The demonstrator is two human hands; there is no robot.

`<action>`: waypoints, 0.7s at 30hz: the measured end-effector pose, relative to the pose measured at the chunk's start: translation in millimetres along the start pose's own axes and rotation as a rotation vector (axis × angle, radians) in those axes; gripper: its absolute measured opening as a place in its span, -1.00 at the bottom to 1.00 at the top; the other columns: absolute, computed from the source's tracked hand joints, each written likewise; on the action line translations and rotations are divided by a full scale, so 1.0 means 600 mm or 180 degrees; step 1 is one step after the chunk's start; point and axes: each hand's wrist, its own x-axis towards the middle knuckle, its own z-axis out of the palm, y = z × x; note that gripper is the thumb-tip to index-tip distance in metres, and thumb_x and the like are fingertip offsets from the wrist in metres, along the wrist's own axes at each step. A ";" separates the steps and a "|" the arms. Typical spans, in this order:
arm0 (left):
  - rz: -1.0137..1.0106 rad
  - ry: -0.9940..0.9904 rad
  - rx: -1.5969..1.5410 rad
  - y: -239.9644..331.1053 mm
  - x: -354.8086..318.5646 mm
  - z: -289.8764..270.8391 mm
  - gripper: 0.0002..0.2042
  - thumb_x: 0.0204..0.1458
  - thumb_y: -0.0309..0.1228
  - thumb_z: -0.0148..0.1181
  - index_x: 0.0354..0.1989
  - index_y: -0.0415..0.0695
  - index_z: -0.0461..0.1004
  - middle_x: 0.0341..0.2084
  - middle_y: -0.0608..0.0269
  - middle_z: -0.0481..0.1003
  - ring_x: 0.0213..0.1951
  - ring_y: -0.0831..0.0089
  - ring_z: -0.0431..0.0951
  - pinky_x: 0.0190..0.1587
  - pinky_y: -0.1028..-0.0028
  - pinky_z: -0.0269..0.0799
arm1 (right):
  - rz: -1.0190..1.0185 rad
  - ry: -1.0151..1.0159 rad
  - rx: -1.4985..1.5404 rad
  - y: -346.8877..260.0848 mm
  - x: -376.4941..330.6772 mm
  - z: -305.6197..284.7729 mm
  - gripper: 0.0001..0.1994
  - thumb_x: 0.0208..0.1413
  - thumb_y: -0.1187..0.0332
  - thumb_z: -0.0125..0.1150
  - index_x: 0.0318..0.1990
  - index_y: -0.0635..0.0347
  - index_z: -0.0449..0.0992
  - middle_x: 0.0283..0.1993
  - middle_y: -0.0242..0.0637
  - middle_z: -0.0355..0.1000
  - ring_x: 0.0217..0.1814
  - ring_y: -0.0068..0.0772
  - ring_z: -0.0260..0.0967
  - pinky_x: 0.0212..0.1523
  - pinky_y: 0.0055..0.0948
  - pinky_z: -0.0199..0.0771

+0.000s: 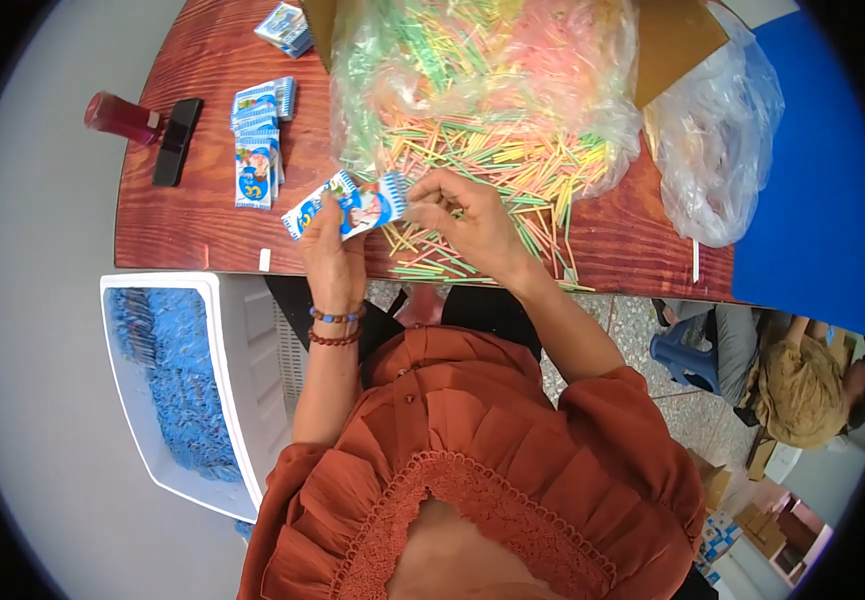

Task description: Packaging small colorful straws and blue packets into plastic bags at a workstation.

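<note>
My left hand point(331, 258), with two beaded bracelets at the wrist, grips small blue-and-white packets point(370, 207) just above the table's near edge. At least two seem to overlap there, their ends fanned apart. My right hand point(474, 225) is at the packets' right end, thumb and fingers pinched close to the striped edge. Whatever sits between those fingertips is too small to make out. Beyond and beneath this hand spreads a loose heap of thin pink, yellow and green sticks point(512, 165), spilling from a clear plastic bag point(357, 120).
More packets point(256, 150) lie in an overlapping row at left, beyond them another stack point(284, 28). A dark phone point(178, 142) and red bottle point(122, 117) are farther left. A white foam box point(227, 400) holds many blue packets. At right are crumpled plastic point(717, 140) and another person point(802, 390).
</note>
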 end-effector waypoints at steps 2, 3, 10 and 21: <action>0.0089 -0.0021 0.0091 0.010 0.002 -0.011 -0.66 0.27 -0.23 0.01 -0.09 -0.30 0.49 -0.18 0.19 0.55 -0.17 0.43 0.56 -0.11 0.37 0.51 | 0.0045 0.0136 -0.0129 0.025 0.005 -0.029 -0.83 0.16 0.34 0.21 -0.20 0.25 0.51 -0.36 -0.43 0.44 -0.34 -0.65 0.34 -0.31 -0.59 0.36; 0.0077 0.0009 0.0148 0.019 0.001 -0.011 -0.66 0.27 -0.21 0.01 -0.10 -0.30 0.49 -0.18 0.19 0.55 -0.17 0.45 0.56 -0.15 0.40 0.50 | 0.0085 0.0253 -0.0228 0.043 0.008 -0.049 -0.83 0.17 0.33 0.21 -0.21 0.25 0.52 -0.36 -0.43 0.43 -0.35 -0.66 0.33 -0.32 -0.60 0.35; -0.0031 0.0002 -0.0024 0.015 -0.001 -0.007 -0.72 0.25 -0.28 0.05 -0.14 -0.27 0.51 -0.21 0.20 0.57 -0.19 0.47 0.58 -0.09 0.40 0.52 | -0.1342 0.0114 -0.3646 0.115 0.039 -0.156 -0.78 -0.06 0.43 0.17 -0.19 0.14 0.52 -0.09 -0.27 0.44 -0.03 -0.19 0.32 0.00 -0.23 0.28; -0.0072 0.0109 -0.0112 0.007 0.000 -0.009 -0.78 0.23 -0.30 0.08 -0.16 -0.21 0.52 -0.20 0.25 0.57 -0.19 0.49 0.58 -0.08 0.38 0.52 | -0.1628 -0.0526 -0.4937 0.120 0.092 -0.147 -0.81 0.02 0.42 0.02 -0.20 0.22 0.45 0.05 -0.09 0.32 0.08 -0.16 0.23 0.07 -0.25 0.19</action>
